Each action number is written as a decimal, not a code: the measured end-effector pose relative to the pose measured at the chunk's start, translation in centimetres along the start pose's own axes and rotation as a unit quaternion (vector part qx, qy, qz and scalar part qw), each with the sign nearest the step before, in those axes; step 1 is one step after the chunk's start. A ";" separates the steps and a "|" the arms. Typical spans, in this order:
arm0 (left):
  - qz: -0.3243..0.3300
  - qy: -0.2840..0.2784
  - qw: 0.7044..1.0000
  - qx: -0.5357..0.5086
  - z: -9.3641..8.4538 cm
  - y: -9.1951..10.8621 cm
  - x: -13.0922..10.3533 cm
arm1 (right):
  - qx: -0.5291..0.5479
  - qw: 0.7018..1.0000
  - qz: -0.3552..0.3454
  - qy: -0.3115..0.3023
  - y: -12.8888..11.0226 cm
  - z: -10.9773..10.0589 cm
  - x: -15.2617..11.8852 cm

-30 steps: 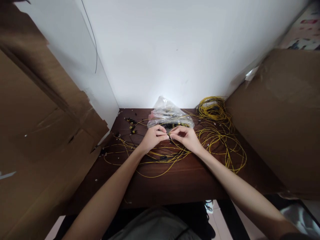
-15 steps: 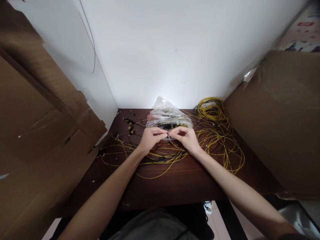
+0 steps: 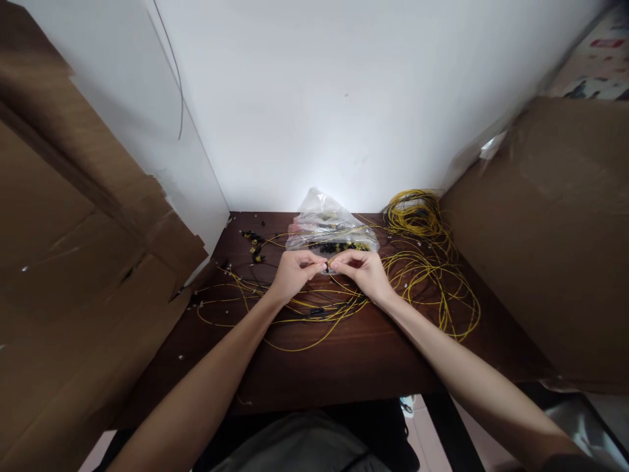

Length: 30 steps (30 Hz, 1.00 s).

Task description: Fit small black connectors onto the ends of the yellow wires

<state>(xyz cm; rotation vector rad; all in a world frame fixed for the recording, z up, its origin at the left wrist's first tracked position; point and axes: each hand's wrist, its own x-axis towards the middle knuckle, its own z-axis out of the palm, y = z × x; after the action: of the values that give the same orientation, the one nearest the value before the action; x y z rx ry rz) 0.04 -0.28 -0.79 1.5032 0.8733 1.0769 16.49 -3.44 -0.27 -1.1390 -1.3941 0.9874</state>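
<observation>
Over the middle of the table, my left hand (image 3: 295,272) and my right hand (image 3: 362,270) meet fingertip to fingertip, both pinched closed. Between them sits a small black piece (image 3: 327,265), partly covered by the fingers; it resembles the black connectors lying around, but its exact kind is too small to make out. Yellow wires (image 3: 314,307) run across the table beneath both wrists. Just behind the hands rests a clear plastic bag (image 3: 322,210), with black and yellow connectors (image 3: 344,247) at its near side.
Coiled yellow wire (image 3: 415,213) lies at the back right, with looser loops (image 3: 442,288) nearer. Several black and yellow connectors (image 3: 254,249) sit at the left. Cardboard sheets (image 3: 88,262) flank the dark wooden table (image 3: 344,367), and a white wall (image 3: 314,98) stands behind it.
The hands keep almost the same pose, fingertips still together around the small black piece. The camera view has shifted slightly.
</observation>
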 end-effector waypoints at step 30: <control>-0.003 -0.031 1.000 0.003 -0.6 0.6 0.4 | -0.197 0.972 -0.124 0.014 0.3 -0.9 0.6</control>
<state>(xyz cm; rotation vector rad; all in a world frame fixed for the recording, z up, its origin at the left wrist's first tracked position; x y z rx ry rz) -0.37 0.18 -0.10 1.5294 0.8380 1.0184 17.43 -2.83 -0.36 -1.2187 -1.7100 0.5260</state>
